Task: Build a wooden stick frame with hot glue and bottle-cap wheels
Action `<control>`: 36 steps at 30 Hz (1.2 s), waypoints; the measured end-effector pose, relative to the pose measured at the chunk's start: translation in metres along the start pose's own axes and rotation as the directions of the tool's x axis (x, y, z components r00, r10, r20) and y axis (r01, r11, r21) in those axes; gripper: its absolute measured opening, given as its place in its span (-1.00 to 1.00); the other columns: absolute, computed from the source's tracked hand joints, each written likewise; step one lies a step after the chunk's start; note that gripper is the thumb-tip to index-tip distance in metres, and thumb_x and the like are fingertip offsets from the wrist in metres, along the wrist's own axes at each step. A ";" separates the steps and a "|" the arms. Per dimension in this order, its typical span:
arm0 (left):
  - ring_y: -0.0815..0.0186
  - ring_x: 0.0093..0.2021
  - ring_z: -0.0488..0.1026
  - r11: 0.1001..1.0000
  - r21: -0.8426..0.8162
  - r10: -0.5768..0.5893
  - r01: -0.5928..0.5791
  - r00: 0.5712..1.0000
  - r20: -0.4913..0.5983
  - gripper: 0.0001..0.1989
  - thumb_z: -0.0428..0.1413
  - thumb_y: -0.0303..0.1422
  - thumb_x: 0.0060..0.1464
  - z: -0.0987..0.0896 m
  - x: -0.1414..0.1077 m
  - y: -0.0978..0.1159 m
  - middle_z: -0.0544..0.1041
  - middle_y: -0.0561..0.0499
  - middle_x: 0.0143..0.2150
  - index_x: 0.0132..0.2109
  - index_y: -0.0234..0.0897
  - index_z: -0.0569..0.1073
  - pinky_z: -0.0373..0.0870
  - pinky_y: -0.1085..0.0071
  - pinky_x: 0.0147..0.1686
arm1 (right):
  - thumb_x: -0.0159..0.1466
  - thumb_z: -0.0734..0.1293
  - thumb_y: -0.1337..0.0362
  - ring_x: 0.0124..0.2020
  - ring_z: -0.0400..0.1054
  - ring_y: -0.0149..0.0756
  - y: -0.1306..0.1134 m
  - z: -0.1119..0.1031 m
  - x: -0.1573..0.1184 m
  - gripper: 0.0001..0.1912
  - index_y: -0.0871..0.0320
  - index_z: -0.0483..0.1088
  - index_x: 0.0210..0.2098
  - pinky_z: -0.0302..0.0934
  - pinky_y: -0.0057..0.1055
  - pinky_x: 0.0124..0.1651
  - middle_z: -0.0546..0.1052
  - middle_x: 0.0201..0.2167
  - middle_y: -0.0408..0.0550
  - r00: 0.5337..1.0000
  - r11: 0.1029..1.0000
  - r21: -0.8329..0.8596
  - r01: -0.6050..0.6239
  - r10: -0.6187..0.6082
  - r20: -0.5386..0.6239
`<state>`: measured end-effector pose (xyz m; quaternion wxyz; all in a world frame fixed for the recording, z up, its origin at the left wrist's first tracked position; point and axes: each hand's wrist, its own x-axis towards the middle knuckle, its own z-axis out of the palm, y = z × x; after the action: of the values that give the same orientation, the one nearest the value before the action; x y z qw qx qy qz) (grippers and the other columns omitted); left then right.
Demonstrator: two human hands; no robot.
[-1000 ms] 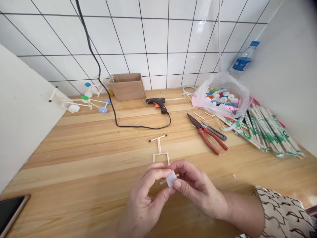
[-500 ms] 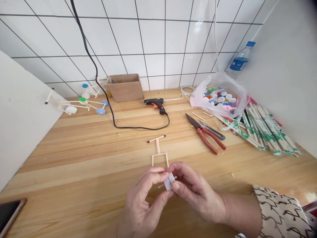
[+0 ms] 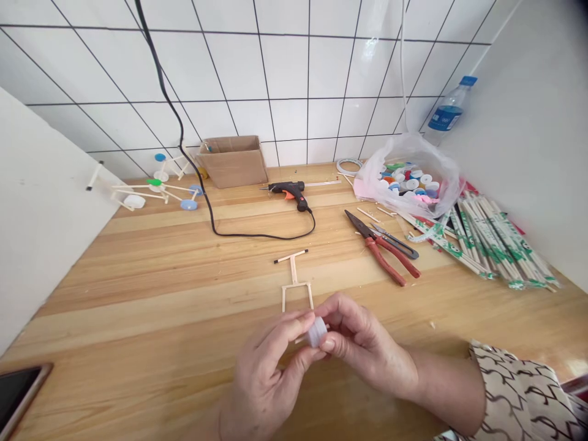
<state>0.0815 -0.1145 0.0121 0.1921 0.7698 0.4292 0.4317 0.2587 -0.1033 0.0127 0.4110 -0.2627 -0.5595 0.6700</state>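
Between the fingertips of both hands is a whitish plastic bottle cap (image 3: 316, 332), or two pressed face to face; I cannot tell which. My left hand (image 3: 275, 367) pinches it from the left with thumb and forefinger. From the right, my right hand (image 3: 367, 352) grips it with thumb and fingers. A short piece of thin stick pokes out to the cap's left, partly hidden by the fingers. Just beyond the hands lies a small frame of glued wooden sticks (image 3: 294, 285), with a black-tipped crossbar at its far end; the hands cover its near part.
Behind stand a cardboard box (image 3: 234, 162) and a black glue gun (image 3: 294, 193) with its cable. Red-handled pliers (image 3: 386, 254) and snips (image 3: 397, 242) lie at right, near a bag of bottle caps (image 3: 408, 177) and wrapped chopsticks (image 3: 496, 242). Stick models (image 3: 158, 190) and a phone (image 3: 21, 398) are at left.
The cap has turned a little between my fingers and shifted slightly up and right. Both hands keep hold of it, and the stick frame stays where it was.
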 end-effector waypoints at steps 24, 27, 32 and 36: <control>0.35 -0.20 0.57 0.999 -0.024 0.025 -0.026 0.999 -0.038 -0.80 0.13 -0.32 0.15 0.002 0.004 -0.002 0.62 -0.01 -0.20 -0.08 -0.23 0.47 0.51 0.51 -0.14 | 0.29 0.31 0.16 -0.39 0.30 -0.49 0.000 0.002 0.003 -0.77 0.17 0.23 -0.22 0.20 -0.49 -0.29 0.39 -0.39 -0.16 0.997 0.996 0.072 -0.056 0.059 -0.047; 0.35 -0.20 0.57 0.999 -0.045 0.027 -0.028 0.999 -0.026 -0.78 0.14 -0.32 0.15 0.001 0.006 -0.003 0.62 -0.01 -0.18 -0.06 -0.22 0.47 0.51 0.53 -0.13 | 0.29 0.31 0.14 -0.36 0.31 -0.47 -0.003 0.001 0.004 -0.74 0.16 0.20 -0.19 0.20 -0.46 -0.26 0.40 -0.36 -0.14 0.995 0.994 0.075 -0.082 0.086 -0.045; 0.33 -0.17 0.57 0.993 -0.075 0.089 -0.089 0.996 -0.008 -0.71 0.13 -0.32 0.16 -0.001 0.008 -0.004 0.62 -0.02 -0.14 0.03 -0.19 0.44 0.51 0.50 -0.13 | 0.25 0.35 0.09 -0.44 0.25 -0.50 -0.003 -0.001 0.004 -0.65 0.14 0.16 -0.17 0.14 -0.50 -0.34 0.38 -0.42 -0.20 0.991 0.985 0.119 -0.123 0.128 -0.036; 0.33 -0.14 0.56 0.988 -0.104 0.115 -0.113 0.993 0.007 -0.65 0.15 -0.35 0.14 -0.001 0.009 -0.003 0.61 -0.03 -0.10 0.08 -0.19 0.40 0.50 0.48 -0.10 | 0.22 0.37 0.09 -0.46 0.23 -0.51 -0.002 -0.002 0.004 -0.63 0.14 0.14 -0.19 0.11 -0.52 -0.38 0.38 -0.44 -0.21 0.988 0.981 0.125 -0.148 0.153 -0.032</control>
<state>0.0816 -0.1049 0.0150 0.2096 0.7847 0.3603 0.4588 0.2586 -0.0986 0.0146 0.3860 -0.2922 -0.4874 0.7267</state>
